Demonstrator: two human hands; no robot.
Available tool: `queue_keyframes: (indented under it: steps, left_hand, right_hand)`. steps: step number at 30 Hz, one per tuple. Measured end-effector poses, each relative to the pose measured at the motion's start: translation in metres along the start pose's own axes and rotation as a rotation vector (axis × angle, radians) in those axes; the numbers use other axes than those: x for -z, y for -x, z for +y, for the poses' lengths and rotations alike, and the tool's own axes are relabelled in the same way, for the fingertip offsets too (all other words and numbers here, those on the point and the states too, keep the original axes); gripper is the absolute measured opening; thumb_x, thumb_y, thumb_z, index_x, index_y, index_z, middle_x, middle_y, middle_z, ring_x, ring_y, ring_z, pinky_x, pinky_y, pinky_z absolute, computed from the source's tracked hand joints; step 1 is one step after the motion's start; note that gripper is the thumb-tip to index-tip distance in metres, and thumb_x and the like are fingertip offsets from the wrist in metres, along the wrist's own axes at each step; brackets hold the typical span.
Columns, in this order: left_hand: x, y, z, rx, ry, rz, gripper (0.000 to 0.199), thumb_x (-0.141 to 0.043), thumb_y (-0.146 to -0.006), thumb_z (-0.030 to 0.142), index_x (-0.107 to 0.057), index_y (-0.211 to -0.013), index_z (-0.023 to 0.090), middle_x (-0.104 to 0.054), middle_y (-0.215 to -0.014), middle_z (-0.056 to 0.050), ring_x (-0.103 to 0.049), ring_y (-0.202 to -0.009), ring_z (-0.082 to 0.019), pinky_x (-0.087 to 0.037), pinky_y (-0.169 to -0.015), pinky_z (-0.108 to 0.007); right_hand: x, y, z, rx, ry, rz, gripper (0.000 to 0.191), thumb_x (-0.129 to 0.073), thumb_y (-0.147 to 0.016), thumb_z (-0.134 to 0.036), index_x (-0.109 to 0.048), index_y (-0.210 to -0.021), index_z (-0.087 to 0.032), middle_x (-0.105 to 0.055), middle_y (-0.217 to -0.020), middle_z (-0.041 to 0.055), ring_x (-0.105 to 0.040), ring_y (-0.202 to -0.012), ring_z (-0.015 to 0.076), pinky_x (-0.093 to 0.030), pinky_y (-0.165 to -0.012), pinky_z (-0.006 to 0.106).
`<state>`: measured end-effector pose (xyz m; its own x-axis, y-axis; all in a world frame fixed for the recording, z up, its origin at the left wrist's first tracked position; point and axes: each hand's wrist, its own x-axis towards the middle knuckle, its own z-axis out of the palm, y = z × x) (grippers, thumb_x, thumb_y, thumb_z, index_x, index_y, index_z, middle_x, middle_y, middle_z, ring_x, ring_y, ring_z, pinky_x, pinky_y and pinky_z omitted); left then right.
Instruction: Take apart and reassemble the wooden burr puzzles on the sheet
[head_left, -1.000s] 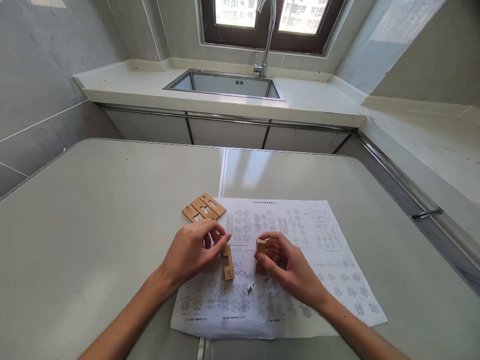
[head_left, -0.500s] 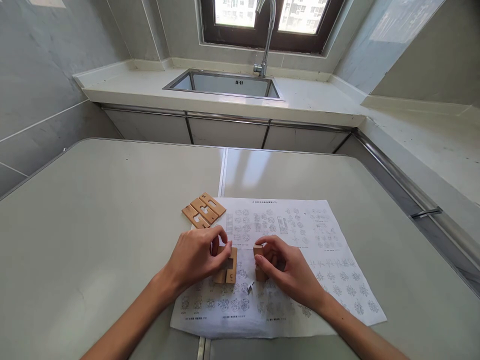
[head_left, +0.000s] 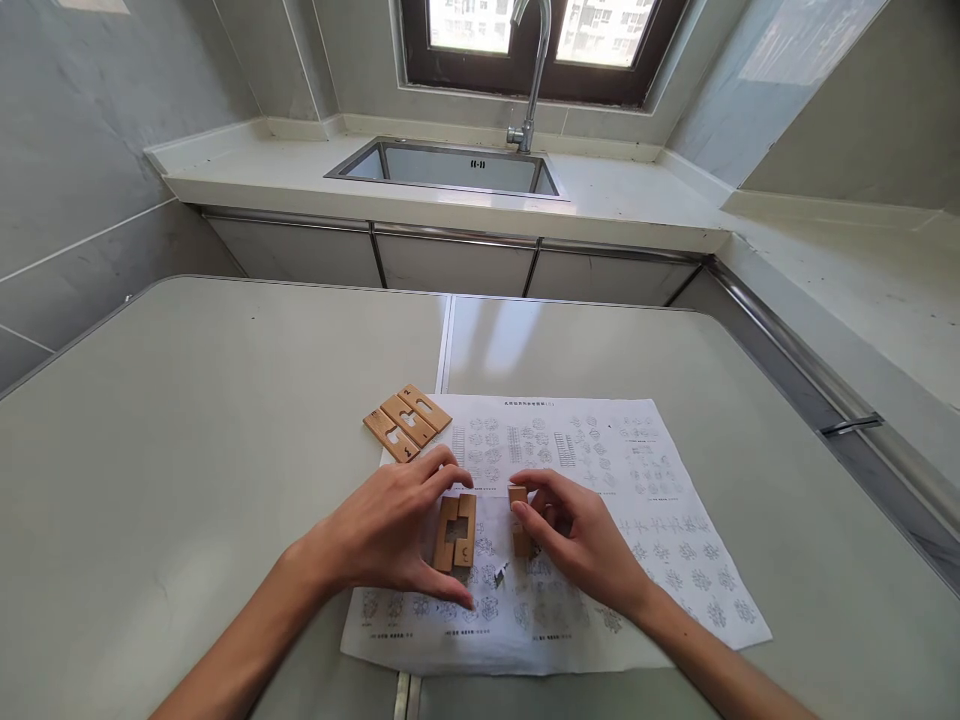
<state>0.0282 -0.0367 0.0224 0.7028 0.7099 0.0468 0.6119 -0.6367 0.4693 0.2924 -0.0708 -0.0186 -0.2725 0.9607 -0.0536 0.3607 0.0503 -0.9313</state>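
Two notched wooden puzzle pieces (head_left: 464,549) lie side by side on a printed sheet (head_left: 562,640), with a rectangular gap between them. Around their left side my left hand (head_left: 394,525) is spread, thumb below and fingers above; whether it touches them I cannot tell. My right hand (head_left: 577,535) pinches a small wooden puzzle piece (head_left: 517,494) between thumb and fingertips, to the right of the pair. Part of that piece is hidden behind the thumb and fingers. Beyond my left hand, three flat wooden pieces with cut-outs (head_left: 397,410) lie edge to edge, marked with numbers.
The sheet carries rows of small line diagrams and has a small tear (head_left: 501,573) near its middle. It lies on a pale table (head_left: 225,400) with a seam down the centre. Behind are a counter (head_left: 622,190), a sink (head_left: 450,172) and a faucet (head_left: 536,80).
My left hand has opened from a pinch over the pair, its thumb moving down and fingers spreading, so more of both pieces shows. My right hand has barely moved.
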Motion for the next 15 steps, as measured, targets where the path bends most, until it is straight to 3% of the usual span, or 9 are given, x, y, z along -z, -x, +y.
queue_keyframes:
  steps: [2, 6, 15]
  left_hand:
    - [-0.001, 0.000, -0.001, 0.005, -0.048, -0.043, 0.093, -0.091, -0.053, 0.072, -0.059, -0.123, 0.019, -0.066, -0.116, -0.008, -0.069, -0.081, -0.024, -0.054, -0.068, -0.036]
    - [-0.006, 0.000, -0.003, -0.004, -0.119, -0.070, 0.080, -0.092, -0.061, 0.063, -0.061, -0.119, 0.018, -0.067, -0.113, -0.007, -0.070, -0.080, -0.023, -0.054, -0.068, -0.037]
    - [-0.027, -0.005, 0.006, -0.061, -0.124, 0.095, 0.071, -0.088, -0.072, 0.060, -0.059, -0.122, 0.018, -0.068, -0.117, -0.008, -0.071, -0.087, -0.024, -0.057, -0.074, -0.037]
  right_hand:
    - [0.000, 0.000, 0.001, 0.004, -0.006, -0.005, 0.033, -0.061, -0.102, -0.047, -0.067, -0.124, -0.024, -0.066, -0.082, 0.0017, -0.058, -0.063, 0.0155, -0.050, -0.056, 0.029]
    - [0.000, 0.000, 0.003, 0.030, 0.018, -0.016, 0.031, -0.061, -0.102, -0.043, -0.066, -0.127, -0.025, -0.066, -0.084, 0.0016, -0.060, -0.065, 0.0158, -0.053, -0.058, 0.029]
    - [-0.003, 0.000, 0.001, 0.133, 0.079, -0.001, 0.027, -0.059, -0.102, -0.033, -0.065, -0.128, -0.026, -0.067, -0.112, 0.0073, -0.064, -0.074, 0.0163, -0.059, -0.065, 0.031]
